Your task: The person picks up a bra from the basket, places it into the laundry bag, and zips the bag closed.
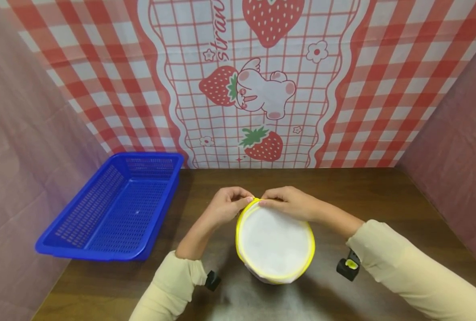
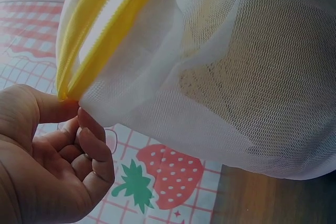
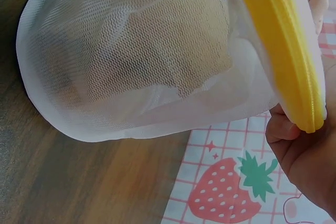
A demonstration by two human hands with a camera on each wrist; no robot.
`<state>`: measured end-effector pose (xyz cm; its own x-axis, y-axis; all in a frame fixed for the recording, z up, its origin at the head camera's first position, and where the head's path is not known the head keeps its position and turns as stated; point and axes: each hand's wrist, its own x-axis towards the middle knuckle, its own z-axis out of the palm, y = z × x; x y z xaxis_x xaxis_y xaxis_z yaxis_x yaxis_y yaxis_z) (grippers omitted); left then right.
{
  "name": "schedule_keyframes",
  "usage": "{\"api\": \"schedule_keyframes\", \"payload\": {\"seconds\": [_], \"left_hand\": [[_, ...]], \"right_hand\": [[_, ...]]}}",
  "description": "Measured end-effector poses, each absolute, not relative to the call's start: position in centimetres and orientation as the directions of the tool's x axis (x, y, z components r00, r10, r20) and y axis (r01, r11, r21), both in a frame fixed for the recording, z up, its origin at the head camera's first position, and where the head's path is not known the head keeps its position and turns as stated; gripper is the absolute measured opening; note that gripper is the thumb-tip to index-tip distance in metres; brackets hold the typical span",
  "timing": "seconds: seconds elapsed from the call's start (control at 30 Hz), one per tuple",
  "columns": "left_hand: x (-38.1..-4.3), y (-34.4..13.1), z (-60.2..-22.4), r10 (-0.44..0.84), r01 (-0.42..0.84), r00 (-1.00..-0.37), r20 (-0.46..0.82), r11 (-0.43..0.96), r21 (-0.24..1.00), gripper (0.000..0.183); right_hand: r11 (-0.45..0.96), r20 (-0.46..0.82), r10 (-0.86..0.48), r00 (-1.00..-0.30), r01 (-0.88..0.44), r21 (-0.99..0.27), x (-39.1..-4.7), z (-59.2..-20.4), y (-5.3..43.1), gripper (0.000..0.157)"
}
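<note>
A round white mesh laundry bag [image 1: 276, 240] with a yellow zipper stands upright over the wooden table, its pale top facing the head camera. At its far edge, my left hand [image 1: 226, 205] pinches the yellow rim between thumb and index finger. Close beside it, my right hand [image 1: 292, 203] grips the same rim with the thumb on top. In the left wrist view the yellow zipper [image 2: 107, 45] is parted, with a gap narrowing toward the left fingertips. Seen from the right wrist, the yellow edge [image 3: 291, 51] runs down to the right hand. Brownish patches show through the mesh side.
A blue plastic basket [image 1: 97, 256] with slotted walls stands at the left on the brown wooden table [image 1: 366, 196]. Behind, a red-and-white checked cloth [image 1: 366, 125] with strawberry prints hangs upright. Pinkish cloth walls [image 1: 458, 147] bound both sides.
</note>
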<state>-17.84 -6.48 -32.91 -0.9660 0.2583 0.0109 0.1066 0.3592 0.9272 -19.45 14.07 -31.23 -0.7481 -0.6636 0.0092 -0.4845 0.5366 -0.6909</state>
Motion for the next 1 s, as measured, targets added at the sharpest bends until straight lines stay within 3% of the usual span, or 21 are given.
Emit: {"api": "schedule_keyframes", "payload": {"seconds": [1.0], "left_hand": [[-17.52,-6.74,-32.9,0.277,0.1,-0.961,-0.003,0.357,0.929,0.018]], "right_hand": [[0.547,-0.005,-0.639,-0.769,-0.45,-0.706,-19.49,-31.67,14.52,0.021]]}}
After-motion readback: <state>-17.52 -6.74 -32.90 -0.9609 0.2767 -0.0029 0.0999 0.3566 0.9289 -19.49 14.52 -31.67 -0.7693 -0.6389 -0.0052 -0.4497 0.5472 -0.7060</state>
